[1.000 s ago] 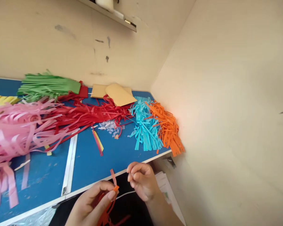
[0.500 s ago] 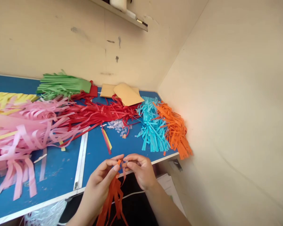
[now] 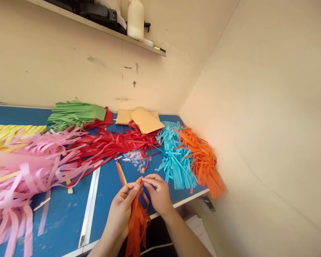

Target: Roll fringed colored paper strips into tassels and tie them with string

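Note:
My left hand (image 3: 122, 205) pinches the top of an orange paper tassel (image 3: 136, 225) between thumb and fingers. Its strips hang down past the table's front edge. My right hand (image 3: 158, 191) is closed in a pinch at the same top end, fingertips meeting those of the left; what lies between them is too small to make out clearly. Beyond my hands, a red and yellow strip (image 3: 121, 174) lies on the blue table (image 3: 66, 210). Small clear cut pieces (image 3: 136, 157) are heaped behind it.
Piles of fringed paper cover the table: pink (image 3: 18, 178), yellow (image 3: 13, 134), green (image 3: 77, 112), red (image 3: 109, 142), light blue (image 3: 176, 160) and orange (image 3: 203, 157). Tan paper pieces (image 3: 147, 121) lie by the wall. Above runs a shelf (image 3: 96, 26) with a white bottle (image 3: 135, 21).
The camera view has tilted up, showing more of the shelf. Both hands have come closer together at the orange tassel's top end, with the tassel still held.

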`<state>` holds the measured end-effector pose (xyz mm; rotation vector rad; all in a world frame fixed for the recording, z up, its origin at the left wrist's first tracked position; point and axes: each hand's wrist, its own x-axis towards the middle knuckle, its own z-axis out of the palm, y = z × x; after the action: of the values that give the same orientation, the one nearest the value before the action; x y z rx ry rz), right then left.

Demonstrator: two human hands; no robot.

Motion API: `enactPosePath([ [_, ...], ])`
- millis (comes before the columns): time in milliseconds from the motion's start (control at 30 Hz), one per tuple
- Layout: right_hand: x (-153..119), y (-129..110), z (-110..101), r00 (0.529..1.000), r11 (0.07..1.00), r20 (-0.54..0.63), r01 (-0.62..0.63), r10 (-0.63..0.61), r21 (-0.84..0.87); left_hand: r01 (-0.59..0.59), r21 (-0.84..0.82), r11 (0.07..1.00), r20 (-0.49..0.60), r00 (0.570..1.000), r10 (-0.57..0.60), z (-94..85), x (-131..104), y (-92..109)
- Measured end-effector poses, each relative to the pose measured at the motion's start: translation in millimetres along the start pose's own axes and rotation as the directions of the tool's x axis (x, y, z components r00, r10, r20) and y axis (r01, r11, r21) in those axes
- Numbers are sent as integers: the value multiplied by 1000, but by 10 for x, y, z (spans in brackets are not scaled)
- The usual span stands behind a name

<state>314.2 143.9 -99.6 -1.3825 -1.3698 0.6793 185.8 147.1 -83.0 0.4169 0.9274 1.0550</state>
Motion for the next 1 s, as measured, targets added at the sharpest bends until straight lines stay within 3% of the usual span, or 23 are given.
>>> enactPosePath([
  [167, 89, 35, 45, 995, 994, -82, 40, -48, -98, 18, -20, 1000, -13, 1000, -18, 71, 35, 16],
  [400, 136, 38, 83, 995, 987, -100, 6, -23, -160, 7, 78, 997, -8, 1000, -6, 84, 32, 23],
  [700, 114, 31, 61, 997, 984, -76, -3, -11, -180, 0, 53, 999, -26, 1000, 1, 82, 4, 3],
  [867, 150, 11, -35, 1000, 987, -8, 12, -14, -157, 62, -52, 997, 1, 998, -62, 11, 87, -22],
  [1000, 196, 7, -106, 999, 987, 1, 40, -40, -158, 70, -40, 997, 5, 998, -70, 2, 113, -16],
])
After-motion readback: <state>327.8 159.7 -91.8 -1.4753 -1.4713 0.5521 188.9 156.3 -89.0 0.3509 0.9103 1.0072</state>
